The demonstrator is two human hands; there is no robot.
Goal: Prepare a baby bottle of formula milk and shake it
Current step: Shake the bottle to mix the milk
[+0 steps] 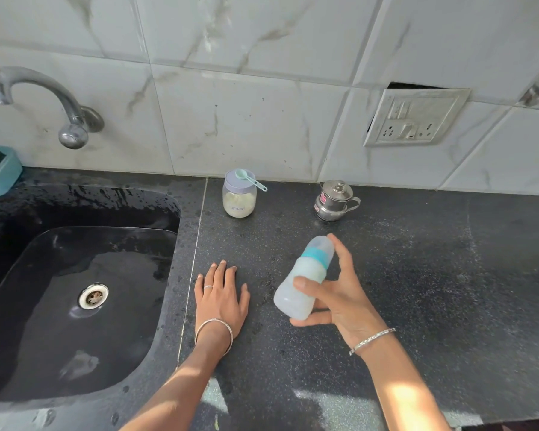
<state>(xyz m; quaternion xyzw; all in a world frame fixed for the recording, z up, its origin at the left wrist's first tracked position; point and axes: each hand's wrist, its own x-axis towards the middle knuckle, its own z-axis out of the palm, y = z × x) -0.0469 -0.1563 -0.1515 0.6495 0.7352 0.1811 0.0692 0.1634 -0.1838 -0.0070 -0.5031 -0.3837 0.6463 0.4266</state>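
On the counter (417, 275), left hand (221, 301) lies flat, fingers straight. Right hand (339, 300) grips a blurred baby bottle (302, 275) tilted toward one o'clock.

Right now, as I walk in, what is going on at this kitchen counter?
A person grips a closed baby bottle of milky liquid in the right hand, tilted over the dark counter, probably for shaking. The left hand rests flat on the counter beside the sink. By the wall stand a lidded formula jar, with a scoop on top, and a small steel pot.
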